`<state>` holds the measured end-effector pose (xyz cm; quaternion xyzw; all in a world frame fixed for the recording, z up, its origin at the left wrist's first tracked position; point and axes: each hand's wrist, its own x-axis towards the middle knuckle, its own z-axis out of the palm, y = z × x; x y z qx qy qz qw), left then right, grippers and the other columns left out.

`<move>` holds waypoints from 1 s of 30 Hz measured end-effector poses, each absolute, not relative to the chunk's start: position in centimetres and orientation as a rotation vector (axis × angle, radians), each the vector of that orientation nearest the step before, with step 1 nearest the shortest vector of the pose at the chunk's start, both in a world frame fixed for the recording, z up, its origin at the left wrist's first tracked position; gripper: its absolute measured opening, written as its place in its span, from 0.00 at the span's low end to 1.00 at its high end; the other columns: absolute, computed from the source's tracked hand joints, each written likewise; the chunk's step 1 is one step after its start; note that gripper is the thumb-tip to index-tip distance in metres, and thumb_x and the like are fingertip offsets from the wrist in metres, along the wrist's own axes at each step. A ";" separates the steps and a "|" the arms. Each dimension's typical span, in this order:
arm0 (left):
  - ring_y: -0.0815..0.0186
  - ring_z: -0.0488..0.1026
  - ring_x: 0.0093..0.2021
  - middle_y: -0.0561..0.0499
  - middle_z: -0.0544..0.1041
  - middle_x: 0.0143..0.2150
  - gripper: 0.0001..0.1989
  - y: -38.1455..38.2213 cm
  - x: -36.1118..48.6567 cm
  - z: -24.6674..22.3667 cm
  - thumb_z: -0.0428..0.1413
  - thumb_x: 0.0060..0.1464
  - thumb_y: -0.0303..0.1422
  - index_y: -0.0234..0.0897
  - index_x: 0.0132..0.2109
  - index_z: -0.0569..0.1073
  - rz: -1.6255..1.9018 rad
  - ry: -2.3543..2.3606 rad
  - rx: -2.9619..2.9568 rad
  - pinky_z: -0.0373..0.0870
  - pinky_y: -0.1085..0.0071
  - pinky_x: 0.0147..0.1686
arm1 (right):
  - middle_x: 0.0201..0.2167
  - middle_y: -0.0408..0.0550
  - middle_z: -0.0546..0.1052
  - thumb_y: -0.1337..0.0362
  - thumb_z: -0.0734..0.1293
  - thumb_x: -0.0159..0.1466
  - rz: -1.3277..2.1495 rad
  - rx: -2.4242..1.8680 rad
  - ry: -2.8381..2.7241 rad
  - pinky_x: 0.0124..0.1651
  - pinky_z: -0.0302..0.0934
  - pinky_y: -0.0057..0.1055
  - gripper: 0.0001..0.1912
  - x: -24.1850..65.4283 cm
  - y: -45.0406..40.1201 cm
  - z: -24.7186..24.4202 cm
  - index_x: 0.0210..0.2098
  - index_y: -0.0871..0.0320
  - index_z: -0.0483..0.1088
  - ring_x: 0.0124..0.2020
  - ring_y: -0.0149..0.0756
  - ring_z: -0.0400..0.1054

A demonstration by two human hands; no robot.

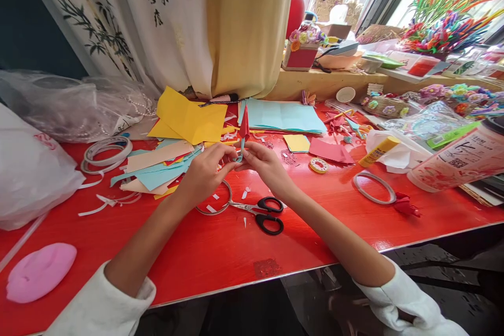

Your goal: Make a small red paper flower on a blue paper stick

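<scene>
We pinch paper flower (244, 125) by blue stem (243, 146), left hand (208, 170) and right hand (264, 165) both narrow-fingered; scissors (254, 209) on near side.

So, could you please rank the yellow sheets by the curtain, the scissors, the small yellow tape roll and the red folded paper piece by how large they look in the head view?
1. Yellow sheets
2. Scissors
3. Small yellow tape roll and red folded paper piece: too alike to rank.
</scene>
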<state>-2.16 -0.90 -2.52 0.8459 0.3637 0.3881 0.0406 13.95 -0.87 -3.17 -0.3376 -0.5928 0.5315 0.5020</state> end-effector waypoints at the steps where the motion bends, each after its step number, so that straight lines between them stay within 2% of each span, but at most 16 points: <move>1: 0.69 0.70 0.35 0.52 0.73 0.36 0.04 -0.9 -2.2 -2.5 0.52 0.55 0.32 0.38 0.38 0.66 1.183 1.107 2.597 0.66 0.73 0.37 | 0.37 0.45 0.76 0.59 0.62 0.61 1.277 -0.818 -1.444 0.41 0.70 0.33 0.15 14.0 -0.9 -3.2 0.45 0.56 0.69 0.33 0.30 0.72; 12: 0.69 0.70 0.37 0.51 0.73 0.36 0.04 -0.8 -2.2 -2.5 0.51 0.55 0.29 0.37 0.39 0.68 1.214 1.037 2.642 0.66 0.73 0.39 | 0.35 0.44 0.76 0.62 0.61 0.62 1.254 -0.859 -1.526 0.43 0.70 0.35 0.13 14.4 -0.9 -2.9 0.43 0.56 0.72 0.32 0.31 0.73; 17: 0.69 0.68 0.40 0.51 0.69 0.38 0.05 -0.8 -2.2 -2.4 0.51 0.55 0.27 0.39 0.40 0.68 1.212 1.007 2.652 0.66 0.73 0.40 | 0.35 0.44 0.75 0.63 0.61 0.62 1.299 -0.840 -1.599 0.44 0.69 0.35 0.11 14.6 -1.0 -2.6 0.40 0.58 0.73 0.33 0.30 0.73; 26: 0.69 0.66 0.38 0.51 0.65 0.37 0.06 -0.7 -2.3 -2.3 0.53 0.54 0.28 0.39 0.40 0.71 1.263 1.047 2.572 0.67 0.73 0.37 | 0.38 0.45 0.76 0.70 0.58 0.62 1.453 -0.761 -1.631 0.51 0.66 0.36 0.13 15.0 -1.4 -1.8 0.43 0.59 0.71 0.37 0.29 0.73; 30: 0.69 0.66 0.38 0.51 0.65 0.37 0.06 -0.8 -2.3 -2.2 0.53 0.54 0.28 0.39 0.40 0.71 1.276 1.039 2.553 0.67 0.73 0.37 | 0.37 0.46 0.77 0.69 0.60 0.61 1.477 -0.734 -1.645 0.51 0.66 0.36 0.11 15.1 -1.4 -1.6 0.42 0.60 0.71 0.40 0.31 0.72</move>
